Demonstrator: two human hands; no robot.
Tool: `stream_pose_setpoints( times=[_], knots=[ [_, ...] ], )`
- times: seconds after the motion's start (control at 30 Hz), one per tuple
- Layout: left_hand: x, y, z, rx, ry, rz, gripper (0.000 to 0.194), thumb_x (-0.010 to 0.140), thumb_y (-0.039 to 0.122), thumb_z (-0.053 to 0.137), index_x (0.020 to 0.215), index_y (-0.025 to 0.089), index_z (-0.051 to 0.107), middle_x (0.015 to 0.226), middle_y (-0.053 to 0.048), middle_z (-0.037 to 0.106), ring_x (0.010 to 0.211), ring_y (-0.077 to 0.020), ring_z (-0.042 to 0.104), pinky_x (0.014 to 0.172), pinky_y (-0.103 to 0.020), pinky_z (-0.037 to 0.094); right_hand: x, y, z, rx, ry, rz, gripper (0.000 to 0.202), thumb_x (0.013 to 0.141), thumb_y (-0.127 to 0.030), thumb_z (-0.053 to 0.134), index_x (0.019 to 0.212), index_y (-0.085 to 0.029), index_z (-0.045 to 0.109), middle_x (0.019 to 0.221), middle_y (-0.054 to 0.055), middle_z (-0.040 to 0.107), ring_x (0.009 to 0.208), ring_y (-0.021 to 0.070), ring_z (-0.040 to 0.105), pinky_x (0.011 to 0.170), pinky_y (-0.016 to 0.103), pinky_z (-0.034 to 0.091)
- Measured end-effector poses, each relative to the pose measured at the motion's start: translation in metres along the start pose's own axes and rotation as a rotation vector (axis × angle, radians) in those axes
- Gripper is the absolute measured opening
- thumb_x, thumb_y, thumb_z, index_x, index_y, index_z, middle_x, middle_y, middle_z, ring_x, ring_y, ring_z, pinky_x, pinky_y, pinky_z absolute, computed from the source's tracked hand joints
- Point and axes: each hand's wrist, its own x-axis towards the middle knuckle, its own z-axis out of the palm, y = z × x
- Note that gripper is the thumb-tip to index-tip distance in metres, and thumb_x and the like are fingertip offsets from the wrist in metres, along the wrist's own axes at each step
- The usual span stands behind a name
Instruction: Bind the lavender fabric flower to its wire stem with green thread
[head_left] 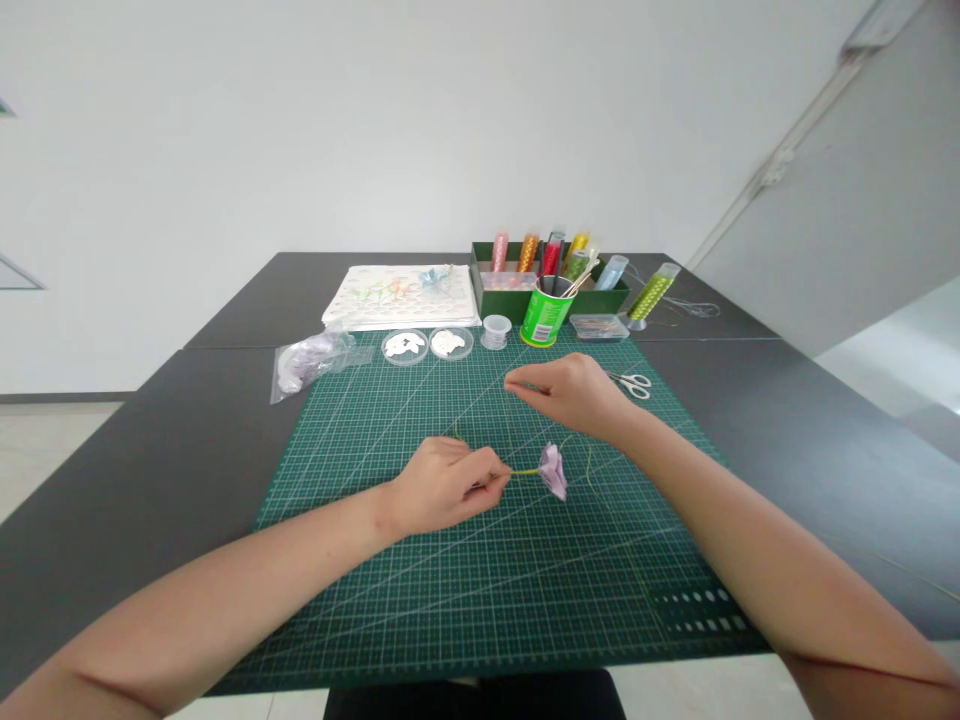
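My left hand [454, 484] pinches the thin green stem of a pale purple flower [553, 472], whose bloom points right, over the green cutting mat [450, 600]. Above and to the right of it, my right hand [574, 392] is raised with its fingers pressed together. Whatever sits between those fingertips, if anything, is too small to make out. A thin greenish thread [590, 470] curves near the bloom. White-handled scissors [637, 386] lie just beyond my right wrist, their blades partly hidden by it.
Along the back stand a green can [547, 316] of tools, a dark green box [517, 303] with thread spools, and a leaning green spool [654, 293]. Two dishes of white pieces [406, 346], a small tub [496, 331], papers [401, 297] and a plastic bag [311, 362] sit further left.
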Motion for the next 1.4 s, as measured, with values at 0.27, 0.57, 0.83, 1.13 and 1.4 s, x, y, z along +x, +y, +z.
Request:
stream_pose_setpoints(
  times=[0.27, 0.57, 0.83, 1.13, 1.4],
  knots=[
    [0.000, -0.003, 0.000, 0.081, 0.187, -0.045, 0.010, 0.100, 0.018, 0.057, 0.090, 0.019, 0.058, 0.059, 0.008, 0.066, 0.048, -0.0092, 0.063, 0.054, -0.021, 0.048, 0.006, 0.009, 0.010, 0.276, -0.451, 0.032, 0.021, 0.083, -0.015, 0.059, 0.072, -0.016, 0.076, 0.057, -0.002, 0.058, 0.055, 0.0116, 0.043, 0.058, 0.025, 0.028],
    [0.005, -0.020, -0.012, 0.036, 0.319, -0.464, 0.013, 0.101, 0.021, 0.055, 0.088, 0.021, 0.055, 0.061, 0.008, 0.071, 0.053, -0.0095, 0.067, 0.057, -0.020, 0.048, 0.004, -0.003, 0.016, 0.449, -0.563, -0.069, 0.024, 0.090, -0.022, 0.056, 0.081, -0.014, 0.077, 0.061, -0.002, 0.061, 0.056, 0.0114, 0.048, 0.063, 0.025, 0.036],
    [0.009, -0.049, -0.016, -0.082, 0.361, -0.749, 0.015, 0.098, 0.031, 0.056, 0.087, 0.022, 0.059, 0.060, 0.006, 0.071, 0.053, -0.0126, 0.062, 0.062, -0.025, 0.047, -0.001, -0.019, -0.003, 0.484, -0.484, -0.165, 0.025, 0.097, -0.021, 0.054, 0.085, -0.014, 0.075, 0.070, 0.000, 0.068, 0.058, 0.0111, 0.053, 0.064, 0.025, 0.037],
    [0.008, -0.054, -0.012, -0.151, 0.276, -0.807, 0.012, 0.095, 0.032, 0.057, 0.087, 0.022, 0.058, 0.061, 0.004, 0.073, 0.058, -0.0153, 0.068, 0.067, -0.028, 0.049, -0.017, -0.036, -0.028, 0.074, -0.129, -0.347, 0.039, 0.104, -0.024, 0.042, 0.074, -0.018, 0.066, 0.049, -0.006, 0.038, 0.046, 0.0101, 0.022, 0.051, 0.027, 0.019],
    [0.008, -0.033, -0.008, -0.238, 0.042, -0.735, 0.007, 0.087, 0.025, 0.064, 0.081, 0.022, 0.061, 0.061, 0.006, 0.075, 0.055, -0.0134, 0.068, 0.060, -0.023, 0.048, -0.027, -0.030, -0.038, -0.082, 0.261, -0.441, 0.027, 0.103, -0.022, 0.048, 0.090, -0.020, 0.071, 0.052, -0.005, 0.052, 0.048, 0.0084, 0.034, 0.049, 0.025, 0.023]
  ],
)
